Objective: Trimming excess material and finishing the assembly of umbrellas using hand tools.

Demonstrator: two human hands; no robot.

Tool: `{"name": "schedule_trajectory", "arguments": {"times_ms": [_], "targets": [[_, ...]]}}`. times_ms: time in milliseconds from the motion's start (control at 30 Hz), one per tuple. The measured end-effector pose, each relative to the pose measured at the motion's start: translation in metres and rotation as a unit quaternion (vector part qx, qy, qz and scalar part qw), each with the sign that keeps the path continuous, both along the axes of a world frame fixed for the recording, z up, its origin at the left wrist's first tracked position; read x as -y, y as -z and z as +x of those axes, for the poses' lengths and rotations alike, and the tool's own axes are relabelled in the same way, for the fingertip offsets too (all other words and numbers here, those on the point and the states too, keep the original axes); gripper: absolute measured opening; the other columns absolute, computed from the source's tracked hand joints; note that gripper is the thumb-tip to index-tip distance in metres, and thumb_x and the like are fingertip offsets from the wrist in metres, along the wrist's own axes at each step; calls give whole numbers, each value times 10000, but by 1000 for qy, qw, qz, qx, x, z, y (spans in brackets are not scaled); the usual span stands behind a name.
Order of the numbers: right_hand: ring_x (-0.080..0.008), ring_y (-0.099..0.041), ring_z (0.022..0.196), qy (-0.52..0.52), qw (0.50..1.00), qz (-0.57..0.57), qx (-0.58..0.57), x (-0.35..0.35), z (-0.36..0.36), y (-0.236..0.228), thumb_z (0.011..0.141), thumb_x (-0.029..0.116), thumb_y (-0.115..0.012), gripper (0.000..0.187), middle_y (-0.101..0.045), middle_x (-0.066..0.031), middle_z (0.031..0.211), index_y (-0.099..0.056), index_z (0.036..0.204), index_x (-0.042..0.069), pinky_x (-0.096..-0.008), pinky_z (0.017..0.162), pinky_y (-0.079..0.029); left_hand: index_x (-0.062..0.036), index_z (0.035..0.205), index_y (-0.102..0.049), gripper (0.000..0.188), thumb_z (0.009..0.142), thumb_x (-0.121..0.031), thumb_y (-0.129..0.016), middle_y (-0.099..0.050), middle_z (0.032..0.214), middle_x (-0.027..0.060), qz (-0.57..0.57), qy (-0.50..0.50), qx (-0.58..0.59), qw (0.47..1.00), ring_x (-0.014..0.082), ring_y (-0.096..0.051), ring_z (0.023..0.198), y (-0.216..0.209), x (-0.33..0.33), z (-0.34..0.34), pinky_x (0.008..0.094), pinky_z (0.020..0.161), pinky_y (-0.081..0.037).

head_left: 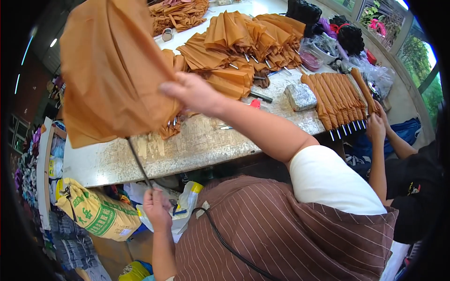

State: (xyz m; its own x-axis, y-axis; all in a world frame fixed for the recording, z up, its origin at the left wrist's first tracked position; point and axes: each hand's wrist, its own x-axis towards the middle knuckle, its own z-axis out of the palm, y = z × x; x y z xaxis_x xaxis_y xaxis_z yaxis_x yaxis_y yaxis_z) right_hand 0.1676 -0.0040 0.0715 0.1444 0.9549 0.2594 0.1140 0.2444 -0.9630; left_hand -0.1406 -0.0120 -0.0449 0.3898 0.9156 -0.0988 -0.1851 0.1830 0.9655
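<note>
A brown-orange umbrella [110,70] is held up at the left, its canopy loosely spread and its dark shaft slanting down toward me. My left hand [157,206] is closed around the lower end of that shaft, below the table edge. At the canopy's right edge is my right hand [194,93], slightly blurred, with a digit over the cloth and the other fingers partly hidden; it seems to grip the fabric. Behind it, a heap of similar umbrellas [229,37] with loose canopies covers much of the worn white table [197,152].
On the right, rolled umbrellas [335,100] lie side by side next to a wrapped block [301,97]. Another person's hands [376,124] hold a rolled umbrella [363,89] there. Bags and a bowl [323,51] stand behind. A yellow sack [101,213] stands below the table's left end.
</note>
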Motion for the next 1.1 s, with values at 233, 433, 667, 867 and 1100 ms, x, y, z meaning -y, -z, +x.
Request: {"name": "schedule_trajectory", "arguments": {"times_ms": [233,433,667,867,1100], "targets": [[-119,-485,518,-115,990,-65,-47,-16,-3,56,954,235,-506,220,-597,-62,705,-561,897,30,-257,465,-421,-59,1033,-541,169,986,-206,-472,-367,551,-37,-36,87,60,994,25,-237,405,-44,-25,56,183,345,-206],[-136,-557,670,48,970,75,-226,-65,-16,13,997,287,-380,317,-594,-75,785,-547,917,30,-261,616,-470,-48,1107,-541,235,1004,-221,-421,-381,545,-28,-48,181,123,975,29,-227,384,-59,-25,107,185,330,-208],[-143,-531,661,42,963,120,-238,-78,12,-67,979,269,-396,322,-580,-88,761,-537,851,10,-261,613,-455,-50,1121,-540,237,1002,-213,-415,-381,554,-35,-27,194,129,972,28,-228,390,-106,-36,152,182,346,-191],[-152,-534,637,80,980,159,-90,-108,30,-139,933,160,-417,245,-576,-97,724,-553,818,-9,-269,607,-460,-37,1166,-519,262,1003,-213,-413,-387,590,-39,82,138,99,982,28,-241,413,-156,-44,175,176,361,-192],[-159,-533,594,76,982,137,-110,-136,48,-184,907,107,-437,205,-575,-81,686,-562,779,5,-263,597,-469,-60,1206,-490,257,997,-191,-416,-361,614,-51,23,176,152,972,33,-243,449,-166,-37,152,175,393,-184]]}}
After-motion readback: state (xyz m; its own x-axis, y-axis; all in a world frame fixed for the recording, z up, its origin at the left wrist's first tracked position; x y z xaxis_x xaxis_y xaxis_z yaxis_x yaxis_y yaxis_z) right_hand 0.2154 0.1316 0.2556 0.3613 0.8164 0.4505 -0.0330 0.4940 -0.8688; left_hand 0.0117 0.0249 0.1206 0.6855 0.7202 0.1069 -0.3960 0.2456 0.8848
